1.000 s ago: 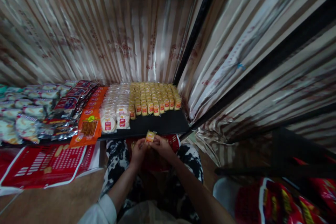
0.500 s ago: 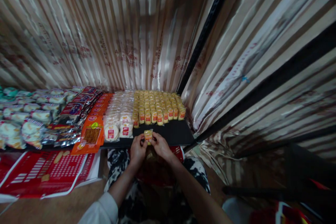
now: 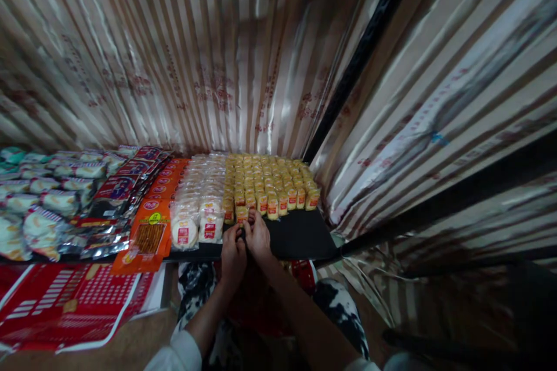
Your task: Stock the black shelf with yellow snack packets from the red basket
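Head view, nearest first: black-and-white trousers (image 3: pixel 342 304) flank a red wrapper (image 3: pixel 303 275), mostly in shadow. Just above, over the near edge of a black shelf (image 3: pixel 300 235), the right hand (image 3: pixel 260 239) looks closed, fingertips against the right edge of one yellow packet (image 3: pixel 242 214). Beside it the left hand (image 3: pixel 234 256) is curled in low; I can't tell whether it grips. The packet is at the near left of the yellow rows (image 3: pixel 274 177). I'd call this step lining it up; next calls for a soft release, neighbours unnudged. Shelf surface shows dark to the right; white round packets (image 3: pixel 185 232) and an orange bag (image 3: pixel 150 237) crowd the left. Farther, striped curtains (image 3: pixel 243 69) enclose a dim room, a black post (image 3: pixel 361 58) slanting far right.
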A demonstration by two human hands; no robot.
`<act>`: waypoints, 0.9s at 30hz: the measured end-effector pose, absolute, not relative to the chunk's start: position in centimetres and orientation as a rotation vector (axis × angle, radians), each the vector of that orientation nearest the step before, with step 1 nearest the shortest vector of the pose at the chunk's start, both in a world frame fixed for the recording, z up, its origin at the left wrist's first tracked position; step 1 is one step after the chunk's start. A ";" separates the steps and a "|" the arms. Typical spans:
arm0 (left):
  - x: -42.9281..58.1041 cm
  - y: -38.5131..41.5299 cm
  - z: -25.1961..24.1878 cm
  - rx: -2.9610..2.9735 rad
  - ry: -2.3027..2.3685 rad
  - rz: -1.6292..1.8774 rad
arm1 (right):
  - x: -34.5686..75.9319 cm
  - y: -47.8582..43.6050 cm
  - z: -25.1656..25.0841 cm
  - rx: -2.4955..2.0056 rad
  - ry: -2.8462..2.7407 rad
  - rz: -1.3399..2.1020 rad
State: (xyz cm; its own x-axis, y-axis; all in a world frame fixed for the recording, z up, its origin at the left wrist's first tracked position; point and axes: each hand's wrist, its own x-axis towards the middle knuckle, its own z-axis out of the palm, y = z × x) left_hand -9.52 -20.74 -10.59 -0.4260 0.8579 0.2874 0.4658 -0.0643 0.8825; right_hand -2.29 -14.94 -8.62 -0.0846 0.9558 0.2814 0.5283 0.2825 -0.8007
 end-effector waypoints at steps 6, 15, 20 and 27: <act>-10.0 -20.1 -10.7 1.495 1.833 1.349 | -2.9 -14.4 -9.9 -1.349 -1.740 0.540; -10.3 -19.4 -10.9 1.467 1.834 1.303 | -3.4 -14.2 -10.9 -1.304 -1.637 0.568; -10.6 -19.2 -11.3 1.467 1.826 1.317 | -3.3 -14.6 -11.5 -1.250 -1.646 0.554; -10.8 -19.3 -11.4 1.481 1.818 1.324 | -2.9 -15.0 -11.3 -1.300 -1.712 0.429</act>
